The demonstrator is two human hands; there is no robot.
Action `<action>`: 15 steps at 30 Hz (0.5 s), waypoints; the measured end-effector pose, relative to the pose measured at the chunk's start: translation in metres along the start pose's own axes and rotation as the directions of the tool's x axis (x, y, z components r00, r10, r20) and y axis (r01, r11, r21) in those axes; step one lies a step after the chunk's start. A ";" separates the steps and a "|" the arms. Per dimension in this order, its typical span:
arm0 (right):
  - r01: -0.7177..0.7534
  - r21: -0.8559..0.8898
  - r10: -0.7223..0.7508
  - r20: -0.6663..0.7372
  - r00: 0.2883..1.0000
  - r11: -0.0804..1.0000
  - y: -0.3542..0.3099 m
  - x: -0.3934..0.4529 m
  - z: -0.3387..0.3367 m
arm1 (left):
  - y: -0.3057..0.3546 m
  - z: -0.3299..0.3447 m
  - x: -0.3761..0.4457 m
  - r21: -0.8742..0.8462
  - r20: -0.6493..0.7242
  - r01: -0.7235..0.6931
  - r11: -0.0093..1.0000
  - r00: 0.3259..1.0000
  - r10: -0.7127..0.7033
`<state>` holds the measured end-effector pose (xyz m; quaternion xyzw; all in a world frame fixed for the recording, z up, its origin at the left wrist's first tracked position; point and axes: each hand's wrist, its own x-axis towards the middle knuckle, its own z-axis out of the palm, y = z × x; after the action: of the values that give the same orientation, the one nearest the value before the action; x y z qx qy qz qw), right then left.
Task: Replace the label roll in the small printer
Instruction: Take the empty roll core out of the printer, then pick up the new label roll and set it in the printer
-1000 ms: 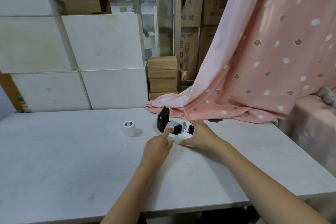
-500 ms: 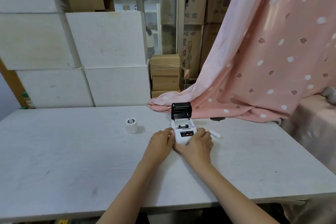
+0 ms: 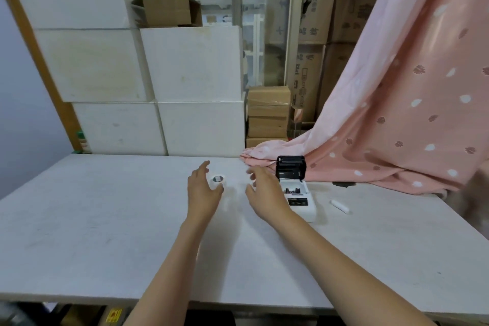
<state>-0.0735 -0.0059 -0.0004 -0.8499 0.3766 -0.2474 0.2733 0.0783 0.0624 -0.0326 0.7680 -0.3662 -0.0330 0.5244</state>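
Observation:
The small white printer [image 3: 300, 200] stands on the white table [image 3: 105, 219] with its black lid [image 3: 290, 167] tipped up and its roll bay open. A white label roll [image 3: 219, 179] stands on end to the printer's left. My left hand [image 3: 203, 188] hovers over the roll with fingers spread, partly covering it, holding nothing. My right hand [image 3: 264, 190] floats between the roll and the printer, fingers apart and empty. A small white tube-like piece [image 3: 339, 206] lies on the table to the right of the printer.
A pink patterned curtain [image 3: 397, 114] drapes onto the table's far right, just behind the printer. White foam boxes [image 3: 185, 87] and stacked cardboard cartons [image 3: 267, 114] stand beyond the far edge.
Both hands have left the printer and moved left toward the label roll. The printer stays put with its lid up, and the view has shifted leftward.

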 end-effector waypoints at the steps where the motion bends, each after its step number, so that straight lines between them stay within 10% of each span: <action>1: -0.021 0.005 0.020 0.069 0.997 1.000 -0.005 0.011 0.009 | -0.004 -0.003 0.005 0.028 0.081 0.032 0.999 0.996 -0.034; 6: -0.174 0.072 0.157 0.195 0.968 0.982 -0.017 0.047 0.047 | -0.022 -0.005 0.021 0.055 0.290 0.127 0.990 0.947 -0.138; 15: -0.195 0.189 0.164 0.163 0.973 0.962 -0.012 0.061 0.063 | -0.027 -0.003 0.018 -0.086 0.180 0.106 0.991 0.980 -0.090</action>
<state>0.0082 -0.0290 -0.0255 -0.7954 0.4038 -0.1959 0.4072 0.1070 0.0589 -0.0476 0.7534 -0.3709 -0.1439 0.5236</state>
